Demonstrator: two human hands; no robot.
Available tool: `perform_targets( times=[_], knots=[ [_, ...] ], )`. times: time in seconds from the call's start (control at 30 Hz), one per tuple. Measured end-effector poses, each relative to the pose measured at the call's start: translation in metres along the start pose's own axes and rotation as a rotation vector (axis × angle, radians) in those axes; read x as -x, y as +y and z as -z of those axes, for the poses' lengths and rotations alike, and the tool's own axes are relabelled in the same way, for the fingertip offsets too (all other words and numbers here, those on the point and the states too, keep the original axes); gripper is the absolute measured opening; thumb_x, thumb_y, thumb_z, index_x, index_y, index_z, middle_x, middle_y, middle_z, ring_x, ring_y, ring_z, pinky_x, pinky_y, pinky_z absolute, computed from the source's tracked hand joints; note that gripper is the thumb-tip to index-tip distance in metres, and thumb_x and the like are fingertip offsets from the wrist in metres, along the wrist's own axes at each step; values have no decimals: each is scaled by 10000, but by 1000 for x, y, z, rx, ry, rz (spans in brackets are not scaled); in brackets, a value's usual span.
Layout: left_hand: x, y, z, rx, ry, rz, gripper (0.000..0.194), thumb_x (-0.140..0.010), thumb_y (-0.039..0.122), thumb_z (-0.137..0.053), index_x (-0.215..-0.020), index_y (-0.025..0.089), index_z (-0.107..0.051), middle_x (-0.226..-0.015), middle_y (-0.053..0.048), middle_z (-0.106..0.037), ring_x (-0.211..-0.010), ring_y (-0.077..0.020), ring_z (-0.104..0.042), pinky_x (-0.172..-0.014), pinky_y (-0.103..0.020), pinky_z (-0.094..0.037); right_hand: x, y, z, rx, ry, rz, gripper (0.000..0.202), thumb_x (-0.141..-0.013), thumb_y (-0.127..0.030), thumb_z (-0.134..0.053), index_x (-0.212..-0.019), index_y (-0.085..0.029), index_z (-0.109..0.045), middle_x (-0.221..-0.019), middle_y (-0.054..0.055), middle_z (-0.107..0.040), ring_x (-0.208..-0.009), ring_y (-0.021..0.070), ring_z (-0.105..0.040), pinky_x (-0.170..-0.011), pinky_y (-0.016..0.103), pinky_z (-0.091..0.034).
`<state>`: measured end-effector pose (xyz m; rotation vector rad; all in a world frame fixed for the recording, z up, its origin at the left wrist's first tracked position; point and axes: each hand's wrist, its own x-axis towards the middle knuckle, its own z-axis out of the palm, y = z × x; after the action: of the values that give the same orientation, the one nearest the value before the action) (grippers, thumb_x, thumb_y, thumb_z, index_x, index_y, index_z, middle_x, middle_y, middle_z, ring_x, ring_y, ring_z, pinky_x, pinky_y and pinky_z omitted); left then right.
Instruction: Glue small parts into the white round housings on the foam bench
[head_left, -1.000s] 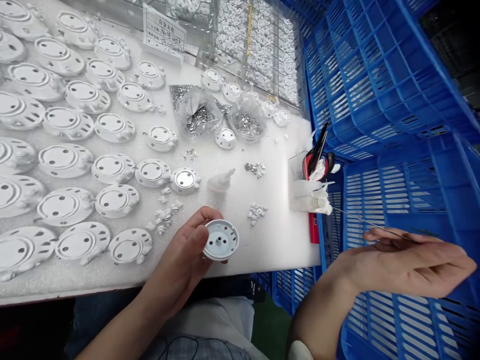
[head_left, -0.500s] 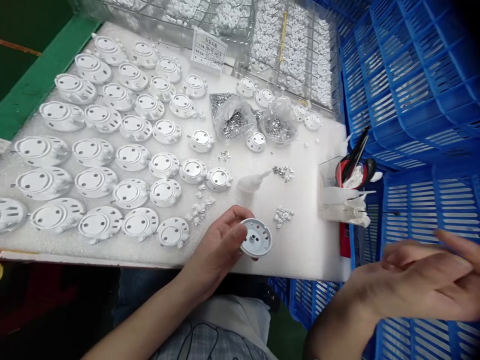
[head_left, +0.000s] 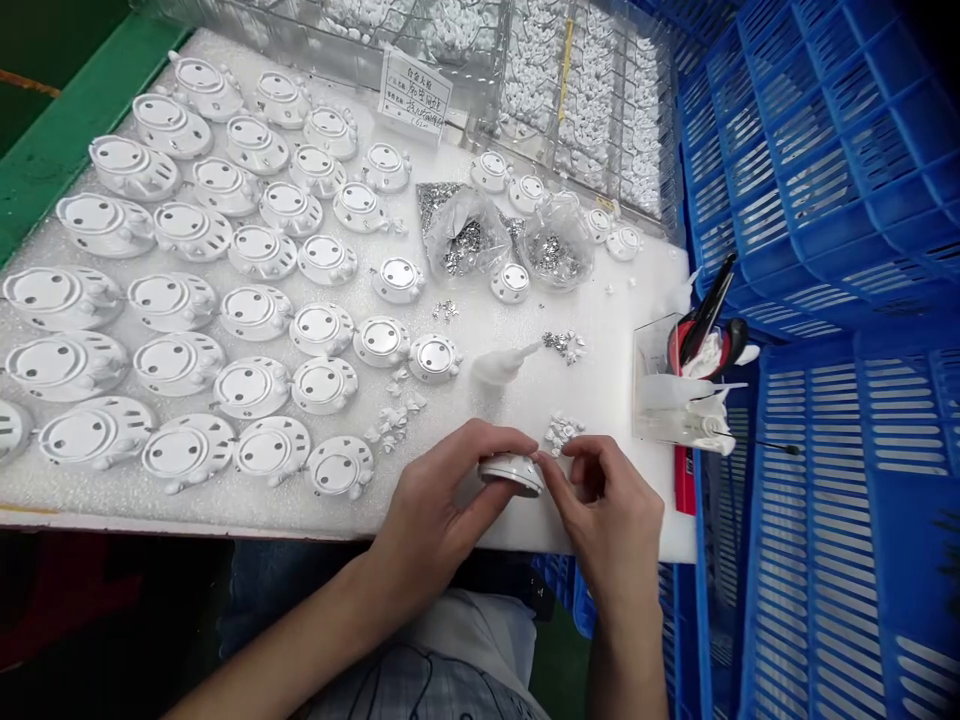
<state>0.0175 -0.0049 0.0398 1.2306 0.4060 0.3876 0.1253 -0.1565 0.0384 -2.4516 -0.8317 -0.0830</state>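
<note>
My left hand (head_left: 431, 500) grips a round white plastic disc (head_left: 511, 473) near the front edge of the foam-topped table, thumb below and fingers above. The disc is tilted almost edge-on. At its right rim, my right hand (head_left: 615, 505) has thumb and fingertip pinched together; anything between them is too small to make out. Just behind the right hand lies a small pile of white pieces (head_left: 562, 432). A translucent squeeze bottle (head_left: 499, 368) with a pointed nozzle rests behind the disc. Rows of similar white saucer-shaped parts (head_left: 256, 385) spread over the left side.
Plastic bags of metal bits (head_left: 469, 245) sit farther back, with a clear divided tray (head_left: 517, 110) behind. A clear box (head_left: 652, 400) on the right holds red-and-black-handled scissors (head_left: 709, 335). Blue crates (head_left: 817, 430) stand along the right.
My right hand has come in from the far right to the disc's rim. The left hand has tipped the disc from showing its hollow inside to nearly edge-on.
</note>
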Motion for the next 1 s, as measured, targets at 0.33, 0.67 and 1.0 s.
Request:
perform_targets(
  times=[0.33, 0.67, 1.0],
  knots=[
    [4, -4, 2, -58, 60, 46, 81, -917, 287, -817, -983, 242, -800, -947, -44, -823, -889, -225, -746, -856, -313, -542, 6, 1, 10, -55, -49, 44, 134, -1001, -339, -660, -935, -222, -670, -702, -50, -631, -566, 113, -583, -567, 237, -460],
    [-1, -5, 4, -128, -2, -107, 85, -949, 174, -751, -1003, 234, -777, -954, -19, -811, -887, -180, -753, -825, -256, -570, 15, 13, 18, -388, 71, -194, 101, -921, -315, -774, -923, -225, -731, -894, 8, -742, -714, 128, -673, -641, 249, -534],
    [-5, -6, 6, -314, -18, -219, 205, -914, 91, -686, -992, 266, -760, -920, 42, -814, -833, -115, -771, -773, -135, -576, 9, 15, 1, -612, 130, -368, 209, -840, -399, -813, -868, -208, -735, -787, 17, -720, -615, 132, -625, -576, 255, -532]
  ],
)
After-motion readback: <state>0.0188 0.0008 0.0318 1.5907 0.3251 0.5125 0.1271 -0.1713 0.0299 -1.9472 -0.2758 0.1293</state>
